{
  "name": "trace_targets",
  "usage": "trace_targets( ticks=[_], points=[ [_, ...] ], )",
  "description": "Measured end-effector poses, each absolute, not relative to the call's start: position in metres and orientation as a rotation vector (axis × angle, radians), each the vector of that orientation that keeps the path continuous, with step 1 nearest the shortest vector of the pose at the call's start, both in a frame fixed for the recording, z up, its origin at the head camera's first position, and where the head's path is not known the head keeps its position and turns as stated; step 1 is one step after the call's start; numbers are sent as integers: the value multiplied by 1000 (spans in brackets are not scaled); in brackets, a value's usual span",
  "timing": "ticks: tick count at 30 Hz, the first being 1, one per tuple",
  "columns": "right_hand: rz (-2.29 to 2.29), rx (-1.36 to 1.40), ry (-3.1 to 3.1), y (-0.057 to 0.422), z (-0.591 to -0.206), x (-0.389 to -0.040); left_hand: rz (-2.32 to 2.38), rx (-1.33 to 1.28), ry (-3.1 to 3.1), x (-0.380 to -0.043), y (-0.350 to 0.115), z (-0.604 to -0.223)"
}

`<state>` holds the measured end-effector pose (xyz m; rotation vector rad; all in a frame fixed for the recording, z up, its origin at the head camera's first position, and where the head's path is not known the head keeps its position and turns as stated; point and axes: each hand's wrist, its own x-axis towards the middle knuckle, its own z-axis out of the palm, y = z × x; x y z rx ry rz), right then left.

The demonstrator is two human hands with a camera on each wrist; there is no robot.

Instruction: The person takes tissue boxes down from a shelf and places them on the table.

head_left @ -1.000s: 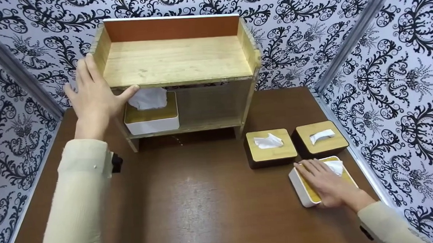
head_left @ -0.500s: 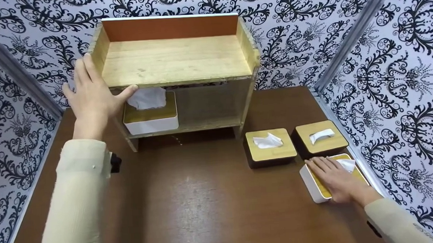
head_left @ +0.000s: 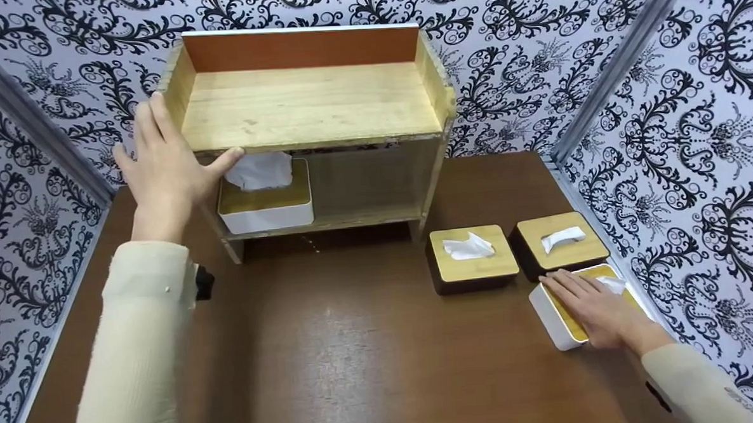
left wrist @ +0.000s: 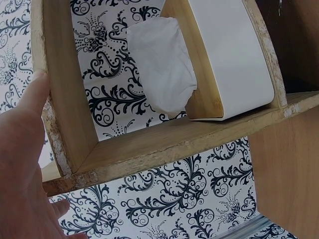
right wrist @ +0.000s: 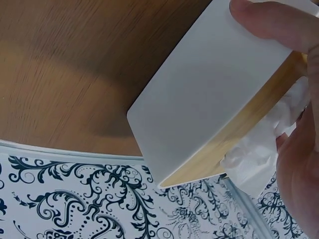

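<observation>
In the head view my left hand (head_left: 170,173) rests against the left side of a two-tier wooden shelf (head_left: 315,106), fingers spread and straight, thumb on the upper board's front edge. On the lower tier, below that hand, stands a white tissue box (head_left: 269,217) with a wooden top and a tissue sticking out. At the right my right hand (head_left: 600,310) holds another white, wood-topped tissue box (head_left: 556,321) from above. Its thumb presses the white side wall in the right wrist view. The palm and forearm hide part of this box.
Two dark tissue boxes with wooden tops stand just behind the held one: a left one (head_left: 474,267) and a right one (head_left: 559,248). The brown table (head_left: 350,346) meets a metal rail and patterned wall (head_left: 726,209) on the right.
My right hand has moved the white tissue box to the right and slightly away, towards the wall rail and the right dark box. My left hand stays on the shelf.
</observation>
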<state>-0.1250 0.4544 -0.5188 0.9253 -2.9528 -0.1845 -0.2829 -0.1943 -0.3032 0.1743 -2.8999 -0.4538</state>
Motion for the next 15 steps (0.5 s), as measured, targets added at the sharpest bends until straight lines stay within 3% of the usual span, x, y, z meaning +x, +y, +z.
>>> trace_targets(
  ticks=[15],
  points=[
    [-120,876,-3008,458,-517,-123,-458,168,-2902,-283,-195,-303]
  ],
)
